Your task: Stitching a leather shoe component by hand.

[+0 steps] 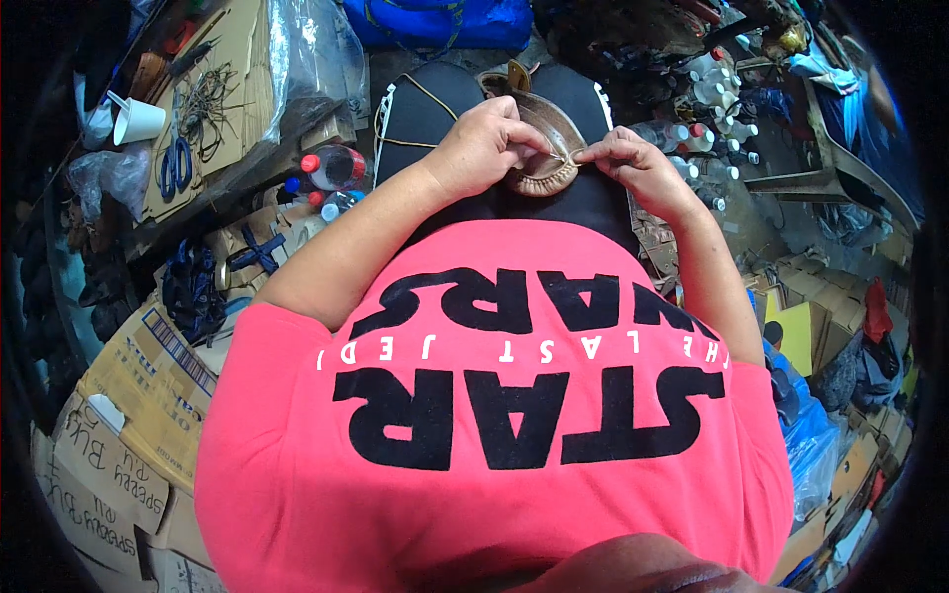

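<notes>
Across my dark-trousered thighs lies a brown leather shoe upper (556,119), its rounded toe turned towards me and gathered in a row of puckered stitches. My left hand (490,146) comes over the shoe from the left, thumb and fingers closed in a pinch at the seam. From the right side, my right hand (641,170) pinches close to the same spot. A short piece of pale cord shows between the two sets of fingertips. More of this cord (423,145) loops over my left thigh and passes under my left hand.
Left, a cardboard-covered surface holds blue-handled scissors (176,166), a white cup (137,121) and a tangle of brown strands (210,111). A red-capped bottle (334,167) lies beside my left leg. Several bottles (714,94) stand at the right. Cardboard boxes (148,381) fill the lower left.
</notes>
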The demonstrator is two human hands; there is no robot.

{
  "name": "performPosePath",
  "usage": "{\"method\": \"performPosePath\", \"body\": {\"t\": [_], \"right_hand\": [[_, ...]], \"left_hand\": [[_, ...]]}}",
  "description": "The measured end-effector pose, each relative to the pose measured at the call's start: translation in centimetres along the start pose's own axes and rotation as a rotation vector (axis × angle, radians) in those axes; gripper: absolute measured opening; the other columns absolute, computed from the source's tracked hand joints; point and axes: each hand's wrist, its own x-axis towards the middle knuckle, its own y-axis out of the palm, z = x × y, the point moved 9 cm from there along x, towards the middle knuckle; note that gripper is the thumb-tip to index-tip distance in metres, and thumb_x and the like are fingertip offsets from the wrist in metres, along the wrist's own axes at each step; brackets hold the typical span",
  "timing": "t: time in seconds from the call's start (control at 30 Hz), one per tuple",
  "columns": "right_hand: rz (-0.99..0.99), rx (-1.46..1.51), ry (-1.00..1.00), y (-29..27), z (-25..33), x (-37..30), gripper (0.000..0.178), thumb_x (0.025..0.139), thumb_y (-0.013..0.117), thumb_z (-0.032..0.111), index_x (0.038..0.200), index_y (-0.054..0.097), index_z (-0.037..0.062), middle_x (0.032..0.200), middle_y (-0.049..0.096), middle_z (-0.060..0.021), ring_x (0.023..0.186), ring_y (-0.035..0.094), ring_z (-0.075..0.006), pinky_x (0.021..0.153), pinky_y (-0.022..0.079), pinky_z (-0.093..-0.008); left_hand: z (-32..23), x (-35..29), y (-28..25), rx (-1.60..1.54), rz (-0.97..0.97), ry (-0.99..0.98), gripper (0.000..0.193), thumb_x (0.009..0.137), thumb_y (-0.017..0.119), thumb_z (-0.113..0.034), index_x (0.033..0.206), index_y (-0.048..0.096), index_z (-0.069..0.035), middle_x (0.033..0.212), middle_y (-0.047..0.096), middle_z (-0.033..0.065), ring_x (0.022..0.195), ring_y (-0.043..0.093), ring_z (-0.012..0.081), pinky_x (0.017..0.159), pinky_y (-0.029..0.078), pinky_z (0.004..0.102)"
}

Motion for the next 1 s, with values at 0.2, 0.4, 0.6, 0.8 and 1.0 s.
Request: {"method": "performPosePath", "body": {"t": [0.2, 0.4, 0.6, 0.8, 1.0], "right_hand": [[0.024, 0.070, -0.005, 0.1, 0.1, -0.1, 0.029, 0.079, 0.059, -0.003, 0.102, 0.071, 0.0114, 0.078, 0.049, 0.0004, 0.079, 0.048, -0.0118, 0.076, 0.041, -0.0220], [0.076, 0.066, 0.010, 0.2, -0.5, 0.7, 0.028, 0.079, 0.061, -0.001, 0.102, 0.071, 0.0114, 0.077, 0.049, 0.0010, 0.079, 0.048, -0.0114, 0.076, 0.041, -0.0219], [0.024, 0.029, -0.013, 0.3, 0.1, 0.0, 0.027, 0.079, 0.064, 0.002, 0.103, 0.071, 0.0119, 0.076, 0.053, 0.0008, 0.078, 0.050, -0.0115, 0.074, 0.042, -0.0231], [-0.101, 0.156, 0.108, 0.6, 0.5, -1.2, 0.026, 0.082, 0.066, 0.007, 0.108, 0.067, 0.0051, 0.096, 0.065, -0.0033, 0.090, 0.057, -0.0098, 0.083, 0.044, -0.0238], [-0.132, 0.335, 0.132, 1.3, -0.4, -0.8, 0.021, 0.082, 0.066, 0.008, 0.103, 0.067, 0.0039, 0.094, 0.066, -0.0024, 0.086, 0.057, -0.0077, 0.082, 0.045, -0.0236]], "left_hand": [[-0.1, -0.1, 0.5, -0.055, 0.006, -0.030, 0.016, 0.074, 0.069, -0.003, 0.087, 0.072, -0.012, 0.068, 0.050, 0.0044, 0.067, 0.051, 0.0176, 0.063, 0.042, 0.0289], [0.5, 1.9, 1.6, -0.093, 0.142, 0.043, 0.015, 0.073, 0.070, -0.005, 0.086, 0.072, -0.011, 0.072, 0.055, 0.0049, 0.072, 0.054, 0.0181, 0.065, 0.043, 0.0288], [-1.4, 1.3, 0.8, 0.015, 0.119, 0.124, 0.019, 0.072, 0.070, -0.005, 0.090, 0.071, -0.011, 0.072, 0.055, 0.0066, 0.072, 0.055, 0.0201, 0.065, 0.044, 0.0311], [1.1, -0.9, 0.7, -0.265, 0.019, -0.269, 0.017, 0.078, 0.066, -0.005, 0.095, 0.068, -0.004, 0.079, 0.060, 0.0024, 0.072, 0.058, 0.0093, 0.068, 0.047, 0.0234], [2.7, -0.5, 3.6, -0.529, 0.084, -0.443, 0.013, 0.079, 0.064, -0.003, 0.092, 0.066, 0.000, 0.079, 0.062, 0.0000, 0.073, 0.056, 0.0060, 0.068, 0.047, 0.0225]]}}
